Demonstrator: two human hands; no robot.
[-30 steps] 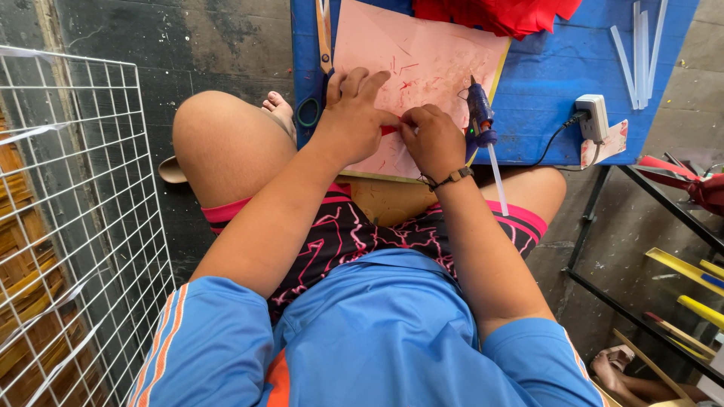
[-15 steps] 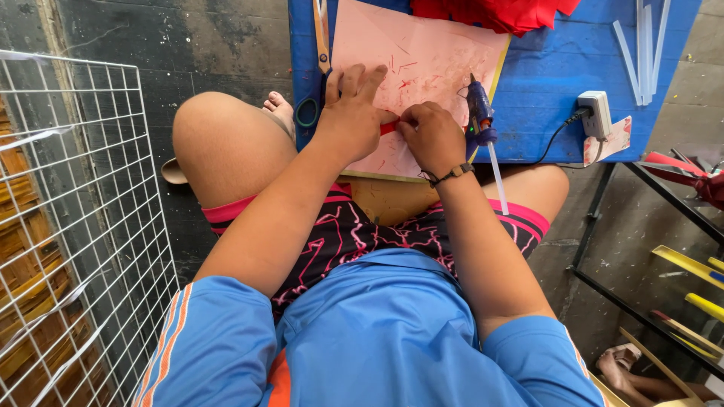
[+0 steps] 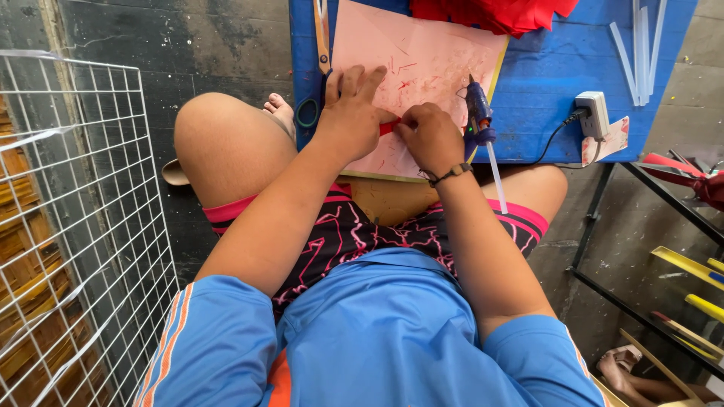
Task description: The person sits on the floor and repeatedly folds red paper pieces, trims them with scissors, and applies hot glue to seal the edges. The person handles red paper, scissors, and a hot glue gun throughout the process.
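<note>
My left hand (image 3: 351, 114) and my right hand (image 3: 430, 136) meet over a pale pink board (image 3: 422, 56) on a blue table (image 3: 550, 83). Both pinch a small red strip (image 3: 388, 127) between their fingertips; most of the strip is hidden. A blue glue gun (image 3: 478, 113) with a clear glue stick lies just right of my right hand. Scissors with orange blades and green handles (image 3: 315, 75) lie along the board's left edge, next to my left hand.
Red fabric (image 3: 498, 11) lies at the table's far edge, with clear glue sticks (image 3: 641, 38) and a white plug adapter (image 3: 594, 113) to the right. A white wire grid (image 3: 68, 226) stands at the left. Yellow strips (image 3: 690, 264) lie on a dark frame at right.
Both hands stay pinched on the red strip with only slight finger shifts. Nothing else has moved.
</note>
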